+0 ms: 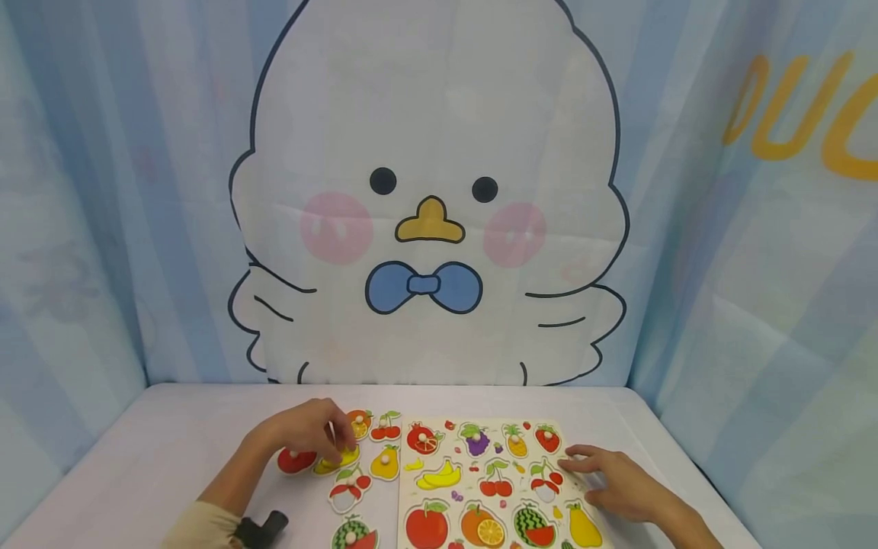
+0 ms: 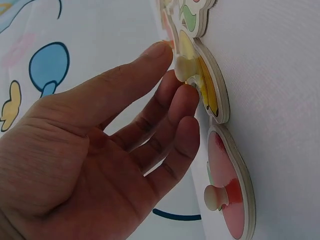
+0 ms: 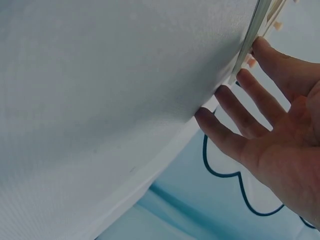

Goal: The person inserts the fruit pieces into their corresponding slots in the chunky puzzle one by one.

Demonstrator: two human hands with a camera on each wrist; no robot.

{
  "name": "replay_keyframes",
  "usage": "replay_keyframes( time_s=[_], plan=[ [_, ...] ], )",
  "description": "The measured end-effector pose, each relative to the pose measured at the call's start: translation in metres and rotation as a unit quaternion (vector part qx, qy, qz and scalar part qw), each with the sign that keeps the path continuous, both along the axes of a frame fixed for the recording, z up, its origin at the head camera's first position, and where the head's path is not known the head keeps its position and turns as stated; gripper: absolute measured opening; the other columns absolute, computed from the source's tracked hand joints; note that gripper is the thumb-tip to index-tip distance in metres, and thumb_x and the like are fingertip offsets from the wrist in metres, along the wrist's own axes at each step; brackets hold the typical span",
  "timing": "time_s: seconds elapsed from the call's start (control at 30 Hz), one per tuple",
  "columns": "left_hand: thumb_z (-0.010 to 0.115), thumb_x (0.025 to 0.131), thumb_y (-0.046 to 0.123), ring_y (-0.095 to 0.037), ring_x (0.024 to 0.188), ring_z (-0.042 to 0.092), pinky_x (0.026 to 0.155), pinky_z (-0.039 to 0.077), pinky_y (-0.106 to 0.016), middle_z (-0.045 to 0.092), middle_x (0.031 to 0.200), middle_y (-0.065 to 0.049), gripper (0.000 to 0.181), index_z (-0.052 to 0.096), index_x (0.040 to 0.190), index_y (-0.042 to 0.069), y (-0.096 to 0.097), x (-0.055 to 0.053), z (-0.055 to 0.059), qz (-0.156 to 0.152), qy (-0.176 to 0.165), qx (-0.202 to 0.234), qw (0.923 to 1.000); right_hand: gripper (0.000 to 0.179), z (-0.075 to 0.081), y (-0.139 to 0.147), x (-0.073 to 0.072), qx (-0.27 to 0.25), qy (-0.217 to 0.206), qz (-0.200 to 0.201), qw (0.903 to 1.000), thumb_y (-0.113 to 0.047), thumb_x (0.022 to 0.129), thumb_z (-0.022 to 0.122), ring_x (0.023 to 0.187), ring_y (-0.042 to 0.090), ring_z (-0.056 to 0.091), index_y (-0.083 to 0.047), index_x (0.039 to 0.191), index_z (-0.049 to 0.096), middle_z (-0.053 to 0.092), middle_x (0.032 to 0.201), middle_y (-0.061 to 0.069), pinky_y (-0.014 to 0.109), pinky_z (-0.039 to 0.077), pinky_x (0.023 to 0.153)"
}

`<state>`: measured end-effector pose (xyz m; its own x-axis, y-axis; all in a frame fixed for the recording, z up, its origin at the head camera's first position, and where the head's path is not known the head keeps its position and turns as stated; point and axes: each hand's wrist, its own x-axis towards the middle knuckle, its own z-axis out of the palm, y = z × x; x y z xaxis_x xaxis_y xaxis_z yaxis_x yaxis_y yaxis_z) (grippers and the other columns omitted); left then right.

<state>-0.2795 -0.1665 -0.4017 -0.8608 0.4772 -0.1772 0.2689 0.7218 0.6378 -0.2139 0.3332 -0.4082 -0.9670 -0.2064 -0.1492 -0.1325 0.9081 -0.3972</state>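
My left hand (image 1: 312,428) is over the loose banana piece (image 2: 212,82), thumb and fingers spread around its wooden knob (image 2: 186,68). In the left wrist view the fingertips are right by that knob. Close below the fingers is a red apple piece (image 2: 232,195) with its own knob. At the right edge of the wooden fruit puzzle board (image 1: 466,496), my right hand (image 1: 627,484) has its fingers extended, the fingertips at the edge. Knobbed pomegranate (image 1: 421,438), grape (image 1: 475,440), pineapple (image 1: 515,442) and strawberry (image 1: 547,438) pieces sit in the board's far row.
Left of the board lie loose orange (image 1: 359,424), cherry (image 1: 386,428), pear (image 1: 386,463), lychee (image 1: 346,494) and watermelon (image 1: 354,536) pieces. A white cloth covers the table (image 1: 137,473). Behind it hangs a curtain with a cartoon duck (image 1: 432,335).
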Motion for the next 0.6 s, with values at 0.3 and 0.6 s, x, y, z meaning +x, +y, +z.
replay_keyframes(
  time_s=[0.3, 0.6],
  plan=[
    [0.088, 0.078, -0.001, -0.020, 0.081, 0.058, 0.074, 0.054, -0.032, 0.067, 0.085, 0.000, 0.022, 0.076, 0.085, 0.016, -0.0011, 0.0013, 0.0001, 0.013, -0.027, -0.013, 0.9995, 0.052, 0.0000, 0.0017, -0.0001, -0.005, 0.004, 0.008, 0.9999, -0.001, 0.081, 0.083, 0.130, 0.040, 0.057, -0.017, 0.130, 0.075, 0.062, 0.144, 0.008, 0.069, 0.042, 0.108],
    [0.087, 0.080, 0.001, -0.019, 0.078, 0.058, 0.073, 0.055, -0.030, 0.067, 0.080, 0.000, 0.019, 0.076, 0.081, 0.017, 0.0005, 0.0035, -0.0003, 0.022, -0.024, -0.031, 0.9990, 0.052, -0.0015, 0.0016, -0.0007, -0.007, -0.002, 0.002, 1.0000, -0.001, 0.081, 0.083, 0.130, 0.038, 0.056, -0.018, 0.130, 0.075, 0.062, 0.144, 0.007, 0.068, 0.042, 0.109]
  ],
)
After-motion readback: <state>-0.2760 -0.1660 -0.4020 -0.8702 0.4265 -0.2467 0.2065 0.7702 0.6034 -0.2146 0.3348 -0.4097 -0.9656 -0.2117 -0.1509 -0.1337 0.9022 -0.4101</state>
